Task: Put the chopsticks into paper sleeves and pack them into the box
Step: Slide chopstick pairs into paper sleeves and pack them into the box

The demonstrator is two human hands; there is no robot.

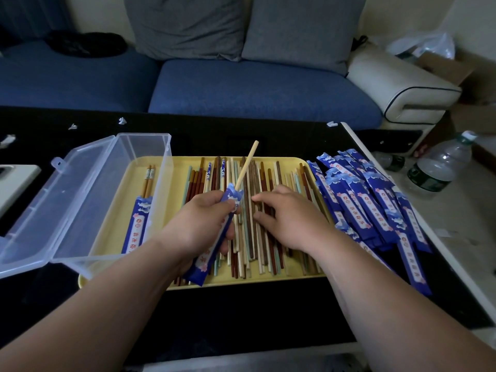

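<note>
Sleeve (200,264): soft paper, left hand (204,221) grips its middle; chopstick (248,162) pokes out toward 1 o'clock.
Right hand (292,218): touches loose chopsticks (249,237), stiff and light; hold unclear.

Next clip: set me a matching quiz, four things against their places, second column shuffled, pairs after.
1 clear box
2 sleeve pile
3 pale chopstick
4 water bottle

A right of the yellow tray
B off the table, far right
C over the tray's left end, lid open
D sticking out of the sleeve in the left hand

Pairs: 1-C, 2-A, 3-D, 4-B
</note>
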